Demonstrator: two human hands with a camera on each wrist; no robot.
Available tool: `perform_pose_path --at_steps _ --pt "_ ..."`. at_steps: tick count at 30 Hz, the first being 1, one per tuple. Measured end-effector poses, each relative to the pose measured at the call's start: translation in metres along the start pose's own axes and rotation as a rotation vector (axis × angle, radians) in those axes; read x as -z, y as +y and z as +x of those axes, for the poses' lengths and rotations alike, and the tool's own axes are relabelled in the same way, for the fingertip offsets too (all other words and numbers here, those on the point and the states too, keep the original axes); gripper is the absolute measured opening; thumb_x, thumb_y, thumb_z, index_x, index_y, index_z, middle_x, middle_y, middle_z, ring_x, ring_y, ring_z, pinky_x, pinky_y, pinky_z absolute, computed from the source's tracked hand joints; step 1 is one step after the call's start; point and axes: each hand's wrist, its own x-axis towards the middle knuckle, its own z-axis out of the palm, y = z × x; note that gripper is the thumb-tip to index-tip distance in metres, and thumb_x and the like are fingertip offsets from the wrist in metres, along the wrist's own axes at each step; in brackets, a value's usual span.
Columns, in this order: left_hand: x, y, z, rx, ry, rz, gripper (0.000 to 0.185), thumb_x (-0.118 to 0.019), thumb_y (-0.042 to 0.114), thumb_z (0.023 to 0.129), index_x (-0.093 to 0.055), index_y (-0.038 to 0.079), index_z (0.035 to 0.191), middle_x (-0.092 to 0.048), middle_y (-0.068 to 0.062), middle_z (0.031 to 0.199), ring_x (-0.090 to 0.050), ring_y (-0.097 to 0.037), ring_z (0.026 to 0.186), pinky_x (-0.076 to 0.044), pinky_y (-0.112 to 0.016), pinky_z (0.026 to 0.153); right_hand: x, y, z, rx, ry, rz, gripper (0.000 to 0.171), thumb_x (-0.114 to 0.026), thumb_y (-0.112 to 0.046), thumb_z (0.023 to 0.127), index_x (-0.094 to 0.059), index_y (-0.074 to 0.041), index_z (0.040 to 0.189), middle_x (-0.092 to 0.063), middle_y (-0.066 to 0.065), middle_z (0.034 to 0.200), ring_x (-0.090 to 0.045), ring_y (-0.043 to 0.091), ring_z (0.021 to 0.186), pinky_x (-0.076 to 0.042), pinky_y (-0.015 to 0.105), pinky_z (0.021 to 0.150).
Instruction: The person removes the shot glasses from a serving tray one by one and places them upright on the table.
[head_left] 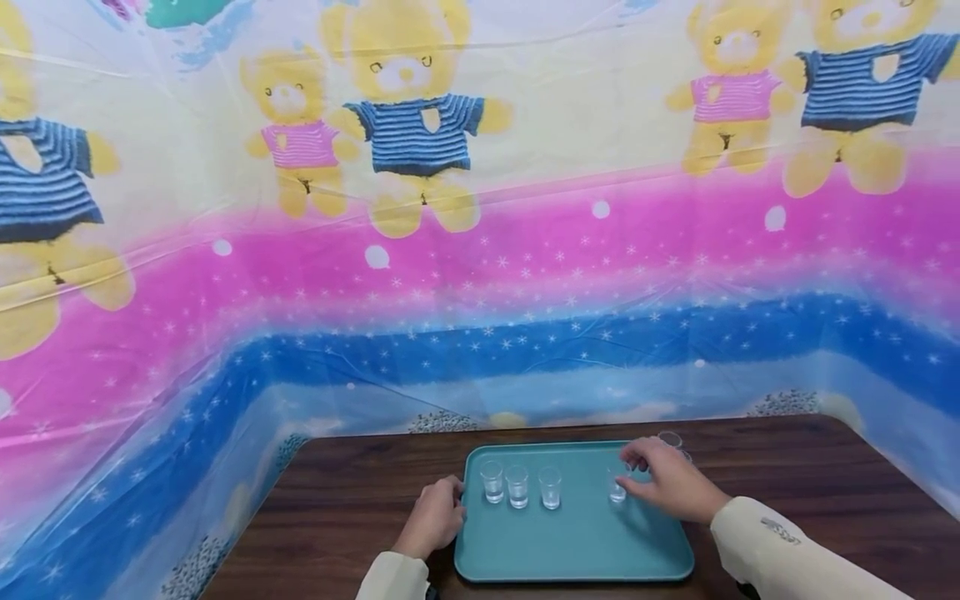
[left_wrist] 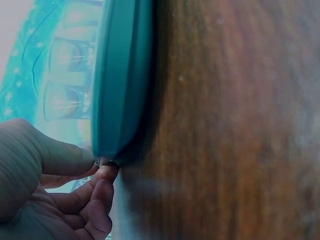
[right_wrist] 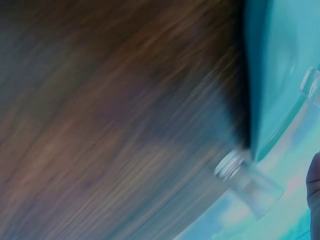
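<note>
A teal tray (head_left: 570,550) lies on the dark wooden table (head_left: 345,508). Three small clear glasses (head_left: 517,486) stand in a row on its far left part. My left hand (head_left: 454,500) grips the tray's left rim; the left wrist view shows thumb and fingers (left_wrist: 102,167) pinching the teal rim (left_wrist: 122,75). My right hand (head_left: 626,475) reaches over the tray's far right part, its fingers curled round a fourth small glass (head_left: 617,489). Another glass (head_left: 670,439) stands on the table just beyond the tray, behind that hand; in the blurred right wrist view it (right_wrist: 247,185) sits beside the tray's corner (right_wrist: 280,75).
A plastic sheet printed with teddy bears (head_left: 405,133) and pink and blue bands walls in the table at the back and both sides. Bare wood lies left and right of the tray. Cream sleeves (head_left: 780,542) cover both forearms.
</note>
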Motion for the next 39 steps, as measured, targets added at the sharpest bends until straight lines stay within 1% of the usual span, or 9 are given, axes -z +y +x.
perform_pose_path --at_steps 8,11,14,18,26,33,39 --pt "0.001 -0.004 0.002 -0.029 0.002 0.0 0.029 -0.056 -0.001 0.092 -0.057 -0.004 0.12 -0.057 -0.007 0.087 -0.055 -0.019 0.075 -0.046 -0.038 0.063 0.024 0.023 -0.013 -0.044 0.027 0.019 0.026 -0.072 -0.024 0.086 -0.063 -0.007 0.103 -0.055 0.001 0.089 -0.052 0.016 0.079 -0.045 0.029 0.064" --pt "0.001 -0.004 0.003 -0.021 0.0 0.002 0.029 -0.057 -0.001 0.091 -0.058 -0.003 0.12 -0.057 -0.008 0.088 -0.056 -0.019 0.076 -0.047 -0.038 0.064 0.033 0.033 -0.02 -0.057 0.04 0.033 0.027 -0.071 -0.026 0.086 -0.063 -0.006 0.103 -0.056 0.001 0.09 -0.053 0.014 0.078 -0.046 0.028 0.063" --pt "0.002 -0.003 0.002 -0.006 0.0 0.01 0.028 -0.057 -0.001 0.091 -0.058 -0.003 0.119 -0.058 -0.008 0.088 -0.056 -0.02 0.077 -0.047 -0.039 0.065 0.038 0.042 -0.026 -0.065 0.05 0.016 0.027 -0.071 -0.027 0.086 -0.063 -0.006 0.102 -0.056 0.0 0.089 -0.053 0.011 0.076 -0.047 0.027 0.063" --pt "0.003 -0.002 0.002 0.006 0.003 0.021 0.028 -0.058 0.0 0.091 -0.058 -0.002 0.119 -0.058 -0.008 0.09 -0.057 -0.021 0.079 -0.047 -0.04 0.066 0.042 0.049 -0.033 -0.08 0.057 -0.013 0.026 -0.072 -0.025 0.085 -0.064 -0.006 0.101 -0.057 -0.002 0.088 -0.053 0.009 0.076 -0.047 0.028 0.063" --pt "0.003 -0.002 0.003 0.001 0.005 0.026 0.028 -0.059 0.0 0.091 -0.059 -0.002 0.118 -0.058 -0.008 0.088 -0.056 -0.02 0.078 -0.047 -0.039 0.066 0.043 0.055 -0.044 -0.118 0.033 -0.003 0.027 -0.073 -0.024 0.084 -0.063 -0.004 0.099 -0.057 -0.002 0.084 -0.054 0.009 0.075 -0.047 0.027 0.063" --pt "0.002 -0.001 0.003 -0.01 0.003 0.025 0.027 -0.058 0.0 0.091 -0.059 -0.002 0.118 -0.058 -0.008 0.089 -0.056 -0.02 0.078 -0.047 -0.039 0.065 0.039 0.061 -0.045 -0.141 0.042 -0.016 0.026 -0.074 -0.024 0.083 -0.063 -0.005 0.098 -0.057 -0.003 0.084 -0.054 0.009 0.076 -0.047 0.028 0.063" --pt "0.0 0.0 0.003 -0.013 0.002 0.029 0.027 -0.058 0.0 0.091 -0.059 -0.002 0.118 -0.057 -0.008 0.087 -0.056 -0.02 0.077 -0.047 -0.039 0.065 0.039 0.062 -0.045 -0.138 0.049 -0.018 0.028 -0.075 -0.023 0.082 -0.063 -0.004 0.099 -0.057 0.001 0.087 -0.054 0.011 0.077 -0.047 0.028 0.063"
